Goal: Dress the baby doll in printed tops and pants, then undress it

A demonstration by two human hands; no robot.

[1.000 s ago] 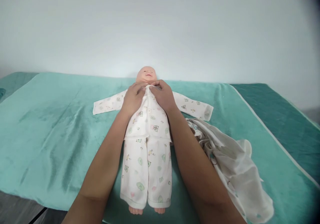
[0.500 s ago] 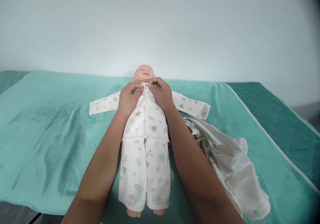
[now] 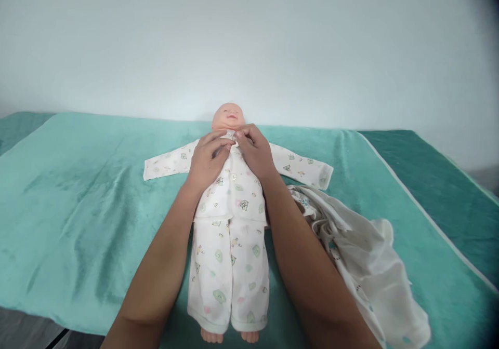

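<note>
A baby doll (image 3: 228, 115) lies on its back, feet toward me, in a white pajama top (image 3: 249, 196) with small green and pink prints. Matching pajama pants (image 3: 249, 271) cover its legs down to the bare feet. At the doll's neck, my left hand (image 3: 210, 159) pinches the top's front edge between thumb and forefinger, its other fingers stretched over the chest. Opposite it, my right hand (image 3: 255, 149) is closed on the collar, fingers bent. The fastening between my fingertips is mostly hidden. Lower on the front, a round button (image 3: 234, 176) shows. Both sleeves lie spread outward.
A crumpled white printed cloth garment (image 3: 366, 255) lies to the right, partly behind my right forearm. Beneath everything is a light green plush blanket (image 3: 78, 198), with a darker green cover (image 3: 436, 183) at the right. A pale wall (image 3: 249, 42) rises behind.
The view has shifted slightly, so everything sits a little farther right and lower. My left fingers have straightened somewhat over the chest; both hands stay at the collar.
</note>
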